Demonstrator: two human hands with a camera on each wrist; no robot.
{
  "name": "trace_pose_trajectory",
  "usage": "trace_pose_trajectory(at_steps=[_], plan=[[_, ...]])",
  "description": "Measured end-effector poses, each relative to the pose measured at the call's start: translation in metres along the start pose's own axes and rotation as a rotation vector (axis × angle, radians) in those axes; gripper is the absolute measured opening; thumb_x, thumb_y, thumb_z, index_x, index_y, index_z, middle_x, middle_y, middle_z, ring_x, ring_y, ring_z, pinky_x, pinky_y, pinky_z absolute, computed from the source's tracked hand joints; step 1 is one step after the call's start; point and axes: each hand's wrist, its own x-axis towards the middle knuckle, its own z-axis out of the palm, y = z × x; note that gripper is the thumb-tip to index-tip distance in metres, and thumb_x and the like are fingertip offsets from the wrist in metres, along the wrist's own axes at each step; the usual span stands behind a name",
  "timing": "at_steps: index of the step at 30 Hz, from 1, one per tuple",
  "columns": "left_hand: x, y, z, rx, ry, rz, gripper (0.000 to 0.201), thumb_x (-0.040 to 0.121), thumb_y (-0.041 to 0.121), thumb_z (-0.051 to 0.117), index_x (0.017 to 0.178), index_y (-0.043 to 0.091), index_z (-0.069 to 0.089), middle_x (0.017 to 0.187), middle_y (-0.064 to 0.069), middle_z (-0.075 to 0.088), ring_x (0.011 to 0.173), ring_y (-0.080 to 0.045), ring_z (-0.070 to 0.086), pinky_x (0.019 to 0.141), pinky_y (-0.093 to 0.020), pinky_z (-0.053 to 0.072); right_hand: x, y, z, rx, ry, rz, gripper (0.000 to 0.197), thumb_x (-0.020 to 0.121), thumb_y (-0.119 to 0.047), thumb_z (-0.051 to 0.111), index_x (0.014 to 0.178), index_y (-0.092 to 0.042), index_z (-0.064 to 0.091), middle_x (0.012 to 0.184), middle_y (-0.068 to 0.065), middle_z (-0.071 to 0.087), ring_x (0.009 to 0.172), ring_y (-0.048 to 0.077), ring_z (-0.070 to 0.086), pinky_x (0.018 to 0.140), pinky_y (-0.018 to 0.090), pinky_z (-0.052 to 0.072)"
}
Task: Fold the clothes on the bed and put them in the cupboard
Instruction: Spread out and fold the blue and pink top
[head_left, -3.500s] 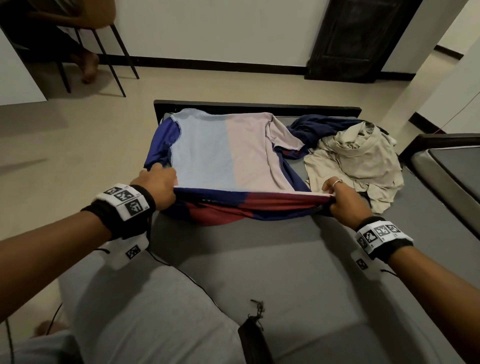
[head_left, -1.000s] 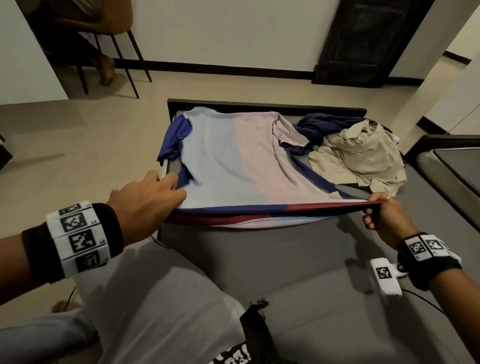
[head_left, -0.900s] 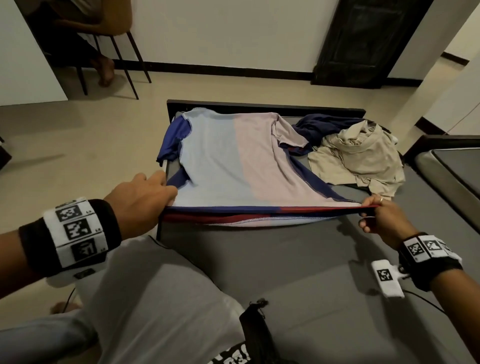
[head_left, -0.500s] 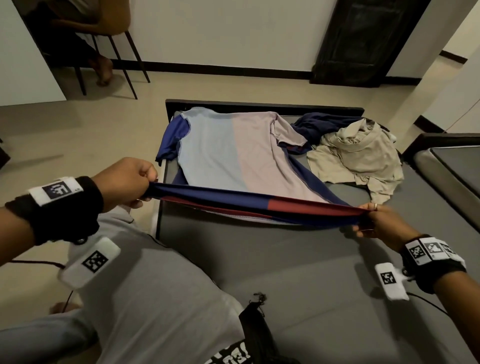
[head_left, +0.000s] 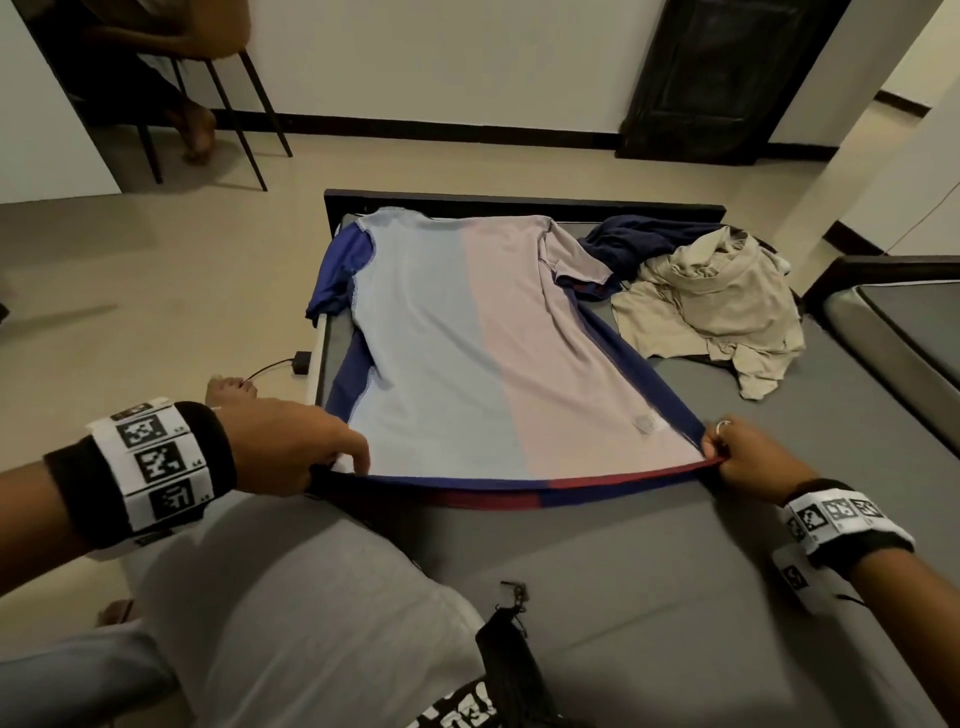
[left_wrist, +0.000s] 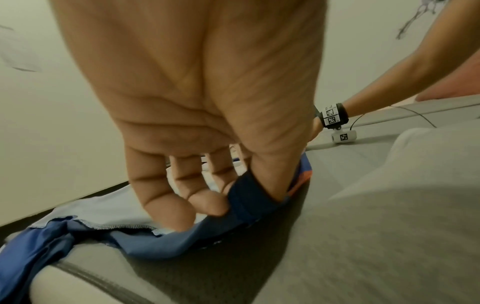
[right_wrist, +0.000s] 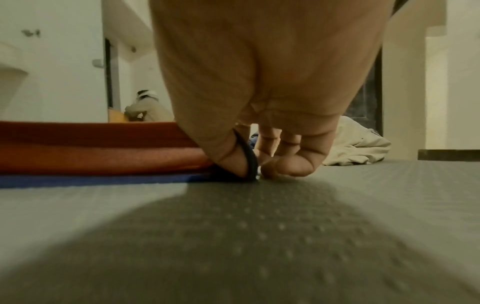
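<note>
Three garments on the bed (head_left: 649, 597), catalogued as follows.

Item 1: jersey (head_left: 483, 364), pale blue and pink panels, navy sleeves, red-and-navy hem. Lies spread flat, inside out by the look of its seams, along the bed's left edge; collar toward the far end, hem toward the person. One navy sleeve droops over the left edge.

Item 2: beige garment (head_left: 711, 306), crumpled, at the far right of the bed, just beside the jersey.

Item 3: dark navy garment (head_left: 623, 244), bunched at the far end, partly under the beige one.

Hands: left hand (head_left: 291, 447) pinches the hem's left corner, thumb tucked under the navy band, fingers (left_wrist: 166, 207) curled on top. Right hand (head_left: 748, 457) pinches the hem's right corner low against the bed, thumb and fingers (right_wrist: 291, 164) closed on the dark edge. The hem runs taut between them.

Step in hand, as judged: laying the jersey out and tensioning it smooth before the first fold. No fold is made yet, and nothing has reached the cupboard, which is not in view.

Next move calls for: bringing in the overhanging sleeve and sides, then carrying the hem toward the collar with both corners level so the panels stay aligned. The slick fabric will likely slide and wrinkle if released unevenly.
</note>
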Motion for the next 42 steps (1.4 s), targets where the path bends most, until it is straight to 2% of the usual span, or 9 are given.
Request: trace_pose_trajectory(at_steps=[4,7,11,15,20,25,31,35,42], plan=[[0.006,0.007,-0.002,0.084,0.016,0.043,0.003,0.093,0.035,0.054,0.092,0.038,0.055,0.094,0.016,0.057,0.073,-0.003,0.044,0.067,-0.027,0.031,0.000,0.000,0.003,-0.009,0.033,-0.037,0.019,0.084,-0.006,0.068,0.070,-0.014,0.057,0.092,0.000,0.053,0.079,0.019,0.054,0.066,0.028,0.040],[0.007,0.011,0.002,0.103,0.031,-0.001,0.014,0.088,0.041,0.054,0.083,0.028,0.051,0.076,0.008,0.052,0.071,-0.007,0.049,0.059,-0.023,0.028,0.000,0.000,0.004,0.038,0.087,-0.016,0.020,0.086,-0.005,0.067,0.070,-0.014,0.059,0.088,0.003,0.057,0.079,0.025,0.058,0.066,0.029,0.042],[0.006,0.020,0.002,0.164,0.171,-0.108,0.028,0.097,0.048,0.044,0.086,0.024,0.054,0.070,0.006,0.048,0.075,-0.013,0.060,0.069,-0.027,0.040,-0.005,-0.007,0.000,0.134,0.307,0.040,0.018,0.085,0.006,0.057,0.078,-0.010,0.061,0.075,0.008,0.060,0.073,0.025,0.058,0.060,0.029,0.038],[0.004,0.015,0.012,-0.001,0.391,-0.229,0.008,0.100,0.033,0.044,0.097,0.026,0.040,0.071,0.008,0.042,0.063,-0.008,0.046,0.073,-0.031,0.048,-0.010,-0.007,-0.006,0.285,0.565,0.078,0.025,0.081,0.015,0.050,0.090,-0.009,0.051,0.075,0.007,0.057,0.067,0.021,0.054,0.058,0.030,0.040],[-0.008,0.016,0.023,0.048,0.388,-0.288,0.012,0.100,0.028,0.040,0.108,0.024,0.033,0.076,0.005,0.048,0.068,-0.016,0.056,0.073,-0.039,0.056,-0.012,-0.007,-0.001,0.137,0.367,0.072,0.041,0.083,0.013,0.048,0.100,-0.024,0.044,0.081,0.007,0.057,0.067,0.025,0.060,0.056,0.031,0.043],[-0.009,0.029,0.024,0.151,0.393,-0.317,0.007,0.101,0.016,0.040,0.106,0.018,0.045,0.080,-0.004,0.045,0.072,-0.027,0.060,0.079,-0.043,0.054,-0.015,-0.003,0.005,0.031,0.324,-0.091,0.037,0.082,0.012,0.051,0.102,-0.020,0.052,0.085,0.006,0.058,0.074,0.022,0.056,0.065,0.036,0.045],[-0.001,0.022,0.025,0.115,0.073,-0.153,0.017,0.099,0.024,0.043,0.108,0.019,0.056,0.104,-0.001,0.062,0.090,-0.019,0.064,0.077,-0.030,0.053,-0.004,-0.008,0.009,-0.018,0.076,-0.003,0.034,0.081,0.012,0.049,0.086,-0.020,0.061,0.092,0.006,0.063,0.085,0.023,0.058,0.075,0.034,0.042],[0.017,0.004,0.024,-0.103,-0.090,-0.138,0.024,0.093,0.033,0.052,0.090,0.018,0.070,0.088,0.000,0.069,0.078,-0.015,0.064,0.078,-0.032,0.056,0.003,-0.007,0.006,0.000,-0.002,0.125,0.030,0.084,0.007,0.051,0.083,-0.019,0.066,0.089,0.005,0.065,0.084,0.020,0.060,0.071,0.032,0.045],[0.047,-0.007,0.021,-0.260,-0.209,-0.090,0.058,0.092,0.068,0.047,0.065,0.017,0.057,0.061,0.003,0.049,0.060,-0.016,0.044,0.066,-0.031,0.040,0.006,-0.011,-0.005,-0.168,-0.175,0.220,0.006,0.092,-0.013,0.064,0.091,-0.020,0.063,0.098,0.005,0.062,0.086,0.017,0.058,0.066,0.023,0.040]])
